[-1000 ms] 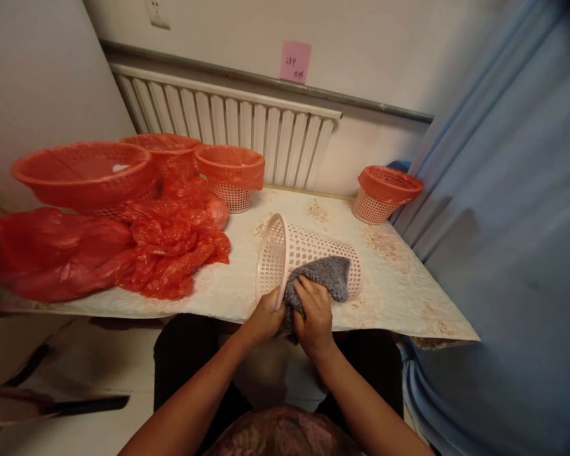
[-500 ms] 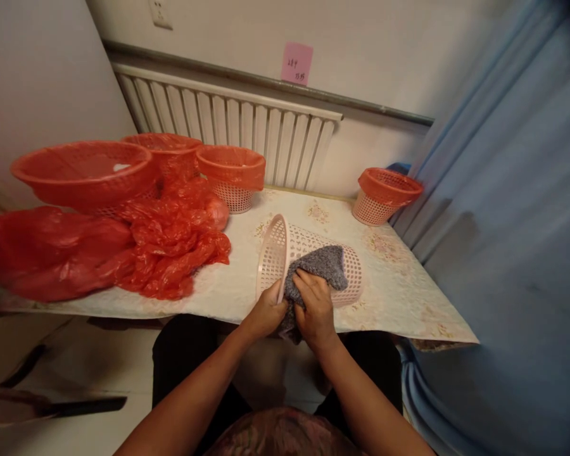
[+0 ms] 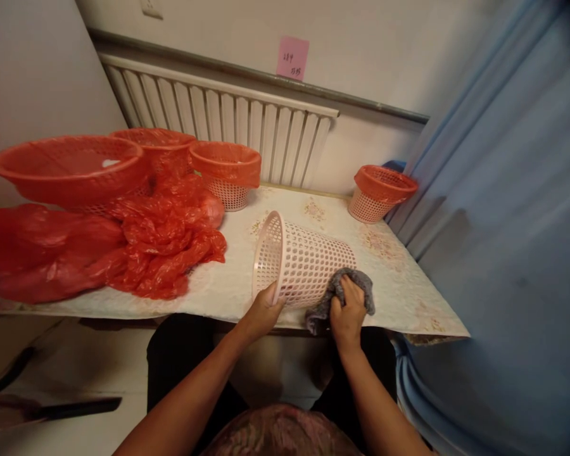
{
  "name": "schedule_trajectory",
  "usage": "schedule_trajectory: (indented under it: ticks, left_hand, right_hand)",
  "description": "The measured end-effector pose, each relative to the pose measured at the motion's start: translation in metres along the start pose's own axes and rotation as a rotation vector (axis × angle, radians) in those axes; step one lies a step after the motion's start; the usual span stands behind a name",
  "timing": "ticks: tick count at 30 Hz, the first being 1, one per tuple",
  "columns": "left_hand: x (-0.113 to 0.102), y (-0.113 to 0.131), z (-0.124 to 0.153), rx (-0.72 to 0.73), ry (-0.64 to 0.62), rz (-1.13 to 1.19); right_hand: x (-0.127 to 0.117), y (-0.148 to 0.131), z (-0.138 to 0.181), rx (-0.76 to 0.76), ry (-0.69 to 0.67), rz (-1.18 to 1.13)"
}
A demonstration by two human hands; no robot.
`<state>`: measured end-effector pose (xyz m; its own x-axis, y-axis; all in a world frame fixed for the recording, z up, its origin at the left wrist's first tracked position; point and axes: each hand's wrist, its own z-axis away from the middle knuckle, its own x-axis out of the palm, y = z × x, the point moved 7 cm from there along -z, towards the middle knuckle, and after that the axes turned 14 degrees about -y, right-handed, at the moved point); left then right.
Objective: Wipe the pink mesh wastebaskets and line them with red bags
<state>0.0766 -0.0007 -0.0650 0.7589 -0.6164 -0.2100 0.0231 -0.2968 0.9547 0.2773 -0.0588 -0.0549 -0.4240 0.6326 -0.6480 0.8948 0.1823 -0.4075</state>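
A pale pink plastic wastebasket [image 3: 313, 256] with a lattice wall lies on its side on the table, its mouth facing left. My left hand [image 3: 261, 313] grips the near part of its rim, thumb outside and the other fingers partly hidden. In my right hand [image 3: 349, 316] is a bunched grey cloth [image 3: 363, 288], pressed to the lower wall close to the basket's base at the right. Part of the cloth hangs down left of that hand, by the table's front edge.
Baskets lined with red bags stand at the left: a wide one [image 3: 71, 171], one behind it [image 3: 156, 142] and a smaller one [image 3: 232, 171]. Loose red plastic bags [image 3: 161, 240] lie before them. Another lined basket [image 3: 380, 190] is at the back right, beside a blue curtain [image 3: 494, 221].
My right hand has slid the grey cloth rightward along the wastebasket, from near the rim to near the base. My left hand keeps its hold on the rim. The view has shifted slightly.
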Motion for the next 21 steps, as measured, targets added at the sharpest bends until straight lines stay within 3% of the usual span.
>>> schedule_trajectory:
  ticks: [5,8,15,21]
  left_hand:
    - [0.005,0.002,0.002,0.043,-0.040,0.044]
    - [0.006,-0.004,0.008,0.056,-0.036,0.015]
    - [0.012,-0.016,0.017,0.055,-0.111,-0.007]
    - [0.002,0.009,0.002,0.064,-0.022,0.091]
  right_hand:
    - [0.021,-0.090,0.015,-0.326,-0.155,-0.120]
    - [0.021,-0.119,0.003,-0.398,-0.176,-0.158]
    - [0.012,-0.124,-0.023,-0.339,-0.162,-0.159]
    - [0.013,-0.128,-0.012,-0.368,-0.166,-0.140]
